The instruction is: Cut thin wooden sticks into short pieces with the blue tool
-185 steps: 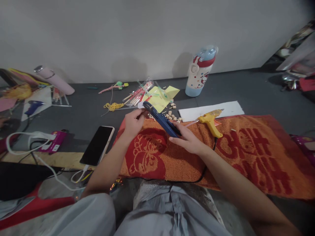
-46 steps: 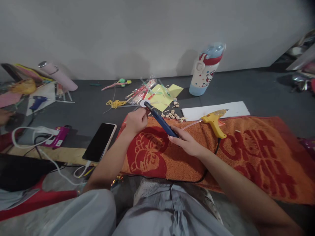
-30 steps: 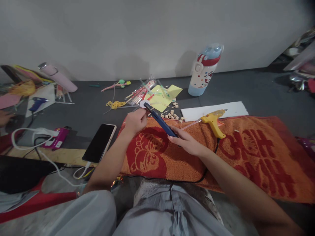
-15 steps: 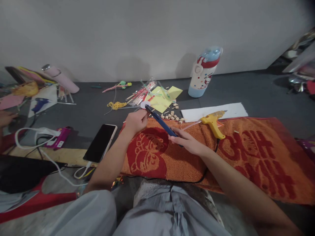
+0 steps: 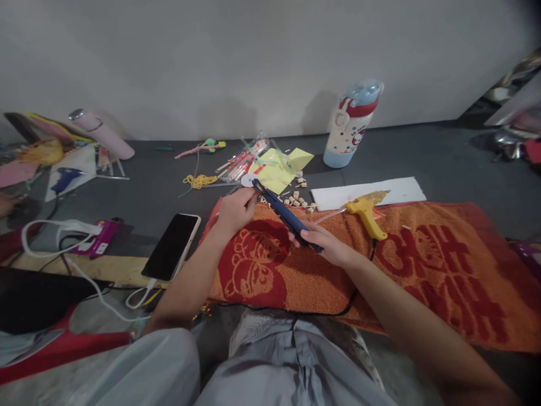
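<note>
My right hand is wrapped round the lower end of a long, dark blue hand tool, whose exact kind I cannot make out. It slants up and left over the towel, its tip close to my left hand. My left hand is closed, its fingertips pinched together by the tip; what they hold is hidden. Just beyond those fingers is a small white disc, partly behind the tool's tip. Both hands are above an orange and red towel.
Cut wooden bits and yellow paper lie beyond the towel. A yellow glue gun rests at right near a white board. A bottle stands behind. Left are a phone, a purple power strip and another person's hand.
The tool's lower end and my right hand have shifted slightly right and down. The tool now looks wider, with its two long parts showing. My left hand has stayed nearly in place.
</note>
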Demonstrator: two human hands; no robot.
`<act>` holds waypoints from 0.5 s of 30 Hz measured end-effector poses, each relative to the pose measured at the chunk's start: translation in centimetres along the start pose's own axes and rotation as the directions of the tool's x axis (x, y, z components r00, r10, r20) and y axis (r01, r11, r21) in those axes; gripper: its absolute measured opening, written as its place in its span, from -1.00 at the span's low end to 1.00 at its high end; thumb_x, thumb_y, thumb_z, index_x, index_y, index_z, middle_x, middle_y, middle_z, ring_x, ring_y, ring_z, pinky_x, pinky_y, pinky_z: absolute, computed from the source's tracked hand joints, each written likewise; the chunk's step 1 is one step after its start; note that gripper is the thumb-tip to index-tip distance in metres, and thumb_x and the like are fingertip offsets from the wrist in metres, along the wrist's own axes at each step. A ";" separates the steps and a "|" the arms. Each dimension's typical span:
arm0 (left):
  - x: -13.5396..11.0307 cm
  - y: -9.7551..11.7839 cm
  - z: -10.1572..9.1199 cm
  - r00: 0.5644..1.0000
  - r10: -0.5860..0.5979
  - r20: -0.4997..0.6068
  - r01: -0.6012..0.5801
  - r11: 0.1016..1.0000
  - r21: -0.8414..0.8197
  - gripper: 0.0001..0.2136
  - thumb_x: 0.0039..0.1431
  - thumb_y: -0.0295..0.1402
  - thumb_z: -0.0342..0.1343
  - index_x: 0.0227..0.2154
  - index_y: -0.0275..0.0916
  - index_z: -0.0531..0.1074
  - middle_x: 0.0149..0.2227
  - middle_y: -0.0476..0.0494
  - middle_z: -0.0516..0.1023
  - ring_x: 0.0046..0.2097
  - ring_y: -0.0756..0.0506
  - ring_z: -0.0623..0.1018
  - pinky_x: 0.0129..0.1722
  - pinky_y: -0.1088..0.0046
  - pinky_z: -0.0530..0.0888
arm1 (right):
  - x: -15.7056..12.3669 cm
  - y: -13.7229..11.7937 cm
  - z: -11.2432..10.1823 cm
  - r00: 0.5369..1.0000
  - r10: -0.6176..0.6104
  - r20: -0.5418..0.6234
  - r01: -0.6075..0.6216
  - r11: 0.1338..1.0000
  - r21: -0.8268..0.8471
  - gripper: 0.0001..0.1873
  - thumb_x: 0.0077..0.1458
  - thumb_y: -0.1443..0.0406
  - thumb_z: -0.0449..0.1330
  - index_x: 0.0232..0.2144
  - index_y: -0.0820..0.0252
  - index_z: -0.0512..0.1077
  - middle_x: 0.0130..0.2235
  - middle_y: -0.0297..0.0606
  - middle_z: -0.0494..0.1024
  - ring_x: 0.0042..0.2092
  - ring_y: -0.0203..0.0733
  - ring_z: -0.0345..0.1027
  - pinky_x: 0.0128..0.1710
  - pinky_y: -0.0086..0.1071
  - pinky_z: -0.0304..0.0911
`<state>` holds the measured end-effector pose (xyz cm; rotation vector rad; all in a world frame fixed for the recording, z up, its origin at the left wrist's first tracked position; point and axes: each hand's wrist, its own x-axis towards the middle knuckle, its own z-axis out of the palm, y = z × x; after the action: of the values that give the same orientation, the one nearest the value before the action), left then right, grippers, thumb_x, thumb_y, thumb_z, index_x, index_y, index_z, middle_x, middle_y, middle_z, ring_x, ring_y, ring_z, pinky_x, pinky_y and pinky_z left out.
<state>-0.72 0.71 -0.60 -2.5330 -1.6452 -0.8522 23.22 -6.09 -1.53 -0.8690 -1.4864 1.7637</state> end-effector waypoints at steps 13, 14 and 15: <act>0.2 0.2 -0.1 0.993 -0.090 -0.073 0.086 0.994 -0.064 -0.70 0.33 -0.25 -0.21 -0.32 -0.21 0.40 -0.33 -0.15 0.55 -0.27 -0.06 0.50 -0.26 0.46 0.34 | 0.2 0.7 -0.1 0.992 0.009 -0.128 0.002 0.996 0.088 -0.58 0.00 -0.07 0.15 -0.42 0.18 0.38 -0.45 -0.33 0.37 -0.40 -0.22 0.24 -0.32 -0.33 0.16; 0.3 0.2 -0.1 0.994 -0.089 -0.065 0.085 0.995 -0.059 -0.70 0.33 -0.26 -0.22 -0.32 -0.21 0.40 -0.33 -0.15 0.55 -0.27 -0.06 0.50 -0.26 0.46 0.34 | 0.2 0.7 -0.1 0.990 0.011 -0.144 0.004 0.994 0.105 -0.58 -0.01 -0.07 0.15 -0.42 0.18 0.37 -0.45 -0.32 0.37 -0.41 -0.22 0.24 -0.34 -0.33 0.16; 0.3 0.2 -0.1 0.994 -0.091 -0.053 0.089 0.995 -0.038 -0.71 0.33 -0.27 -0.22 -0.31 -0.21 0.39 -0.33 -0.16 0.55 -0.28 -0.07 0.50 -0.28 0.45 0.33 | 0.3 0.6 0.0 0.987 0.016 -0.158 0.003 0.993 0.119 -0.57 -0.01 -0.08 0.15 -0.41 0.17 0.36 -0.44 -0.31 0.37 -0.41 -0.22 0.23 -0.35 -0.32 0.16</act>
<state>-0.47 0.84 -0.34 -2.4511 -1.7546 -0.9577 23.06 -5.94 -2.16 -0.9308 -1.2644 1.7255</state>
